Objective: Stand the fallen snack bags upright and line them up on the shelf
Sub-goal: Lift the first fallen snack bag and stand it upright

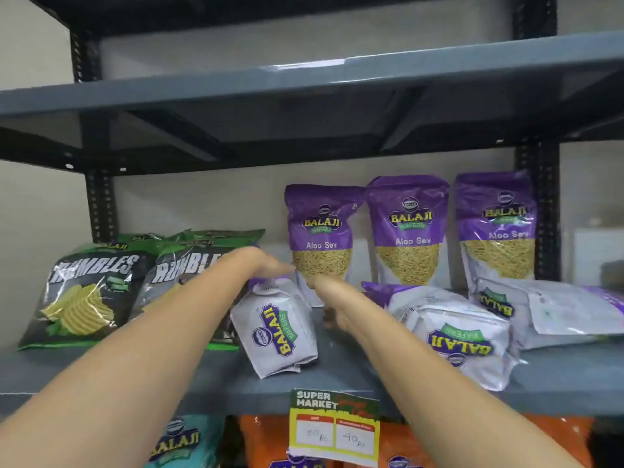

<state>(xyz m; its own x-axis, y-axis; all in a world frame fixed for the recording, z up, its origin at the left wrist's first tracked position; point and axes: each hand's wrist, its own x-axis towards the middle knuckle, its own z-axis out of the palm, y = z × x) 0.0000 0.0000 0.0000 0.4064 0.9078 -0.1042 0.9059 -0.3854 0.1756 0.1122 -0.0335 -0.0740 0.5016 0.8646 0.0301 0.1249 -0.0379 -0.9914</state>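
Three purple Aloo Sev bags stand upright at the back of the grey shelf (337, 380); the leftmost upright bag (320, 228) is just past my hands. Three more lie fallen, white backs up: a left fallen bag (277, 332), a middle fallen bag (449, 336) and a right fallen bag (557, 309). My left hand (266, 265) reaches over the left fallen bag's top, fingers stretched flat, tips touching the leftmost upright bag's lower left edge. My right hand (332, 305) is at that upright bag's base, beside the left fallen bag, with its fingers hidden.
Black and green Rumbles chip bags (87, 292) lean in a stack at the shelf's left. A price tag (334, 427) hangs from the shelf's front edge. More bags fill the shelf below. Another grey shelf (304, 86) is overhead, with black uprights (540, 214) at the sides.
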